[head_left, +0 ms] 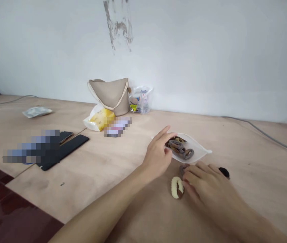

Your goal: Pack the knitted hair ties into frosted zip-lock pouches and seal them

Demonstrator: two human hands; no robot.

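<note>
A frosted translucent pouch (196, 148) lies on the wooden table with several grey, brown and dark fuzzy rings, which look like hair ties (176, 146), in it. My left hand (158, 153) is at the pouch's left edge, its fingers stretched out and its thumb apart. In front of the pouch, my right hand (206, 184) is bent over a greyish-brown hair tie (183, 169), with its fingertips closed on it. Close to my right thumb lies a cream and brown hair tie (176, 187). A black hair tie (224, 172) shows partly beyond my right hand.
A beige bag (113, 96) and a clear plastic bag (142, 99) stand by the wall. Before them are a yellow tissue pack (100, 118) and a phone (118, 127). Dark flat devices (64, 152) lie left. A grey cable (265, 133) runs along the right.
</note>
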